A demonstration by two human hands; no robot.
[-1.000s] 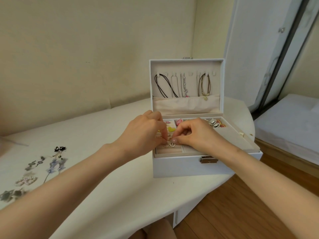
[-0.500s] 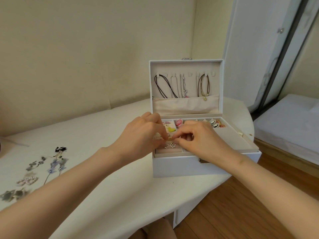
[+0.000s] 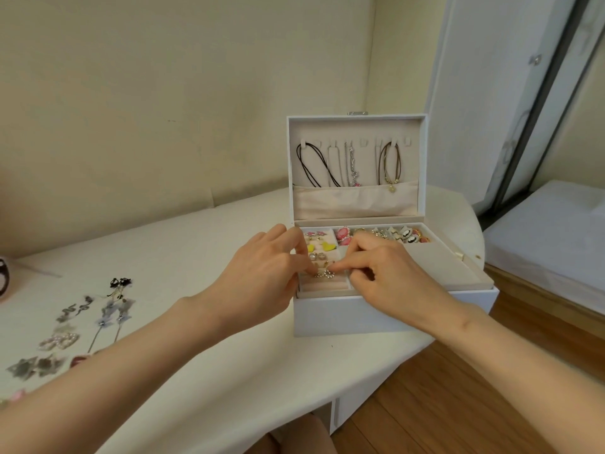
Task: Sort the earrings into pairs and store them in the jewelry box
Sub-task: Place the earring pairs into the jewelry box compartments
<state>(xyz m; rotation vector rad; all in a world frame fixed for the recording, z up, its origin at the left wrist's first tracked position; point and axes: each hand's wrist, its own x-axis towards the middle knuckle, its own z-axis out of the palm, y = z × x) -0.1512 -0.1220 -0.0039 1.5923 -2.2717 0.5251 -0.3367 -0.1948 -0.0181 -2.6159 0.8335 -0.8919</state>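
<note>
A white jewelry box (image 3: 393,314) stands open on the table, with necklaces hanging inside its upright lid. Its front left tray holds rows of small earrings: pink ones, yellow hearts (image 3: 322,247), pearl studs. A pair of sparkly silver earrings (image 3: 324,274) lies on the padded rows near the tray's front. My left hand (image 3: 262,273) and my right hand (image 3: 376,273) meet over that tray, fingertips pinching at the silver earrings. Several loose earrings (image 3: 65,335) lie in pairs on the table at the far left.
The white table (image 3: 196,257) ends in a rounded edge at the right, with wooden floor (image 3: 458,404) below. A bed (image 3: 556,231) stands at the right. Colourful rings and brooches fill the box's back row (image 3: 393,234). A dark-rimmed object (image 3: 3,273) sits at the far left edge.
Both hands stay at the front left tray. The fingertips have shifted slightly and the silver earrings now sit a little more exposed on the padded rows.
</note>
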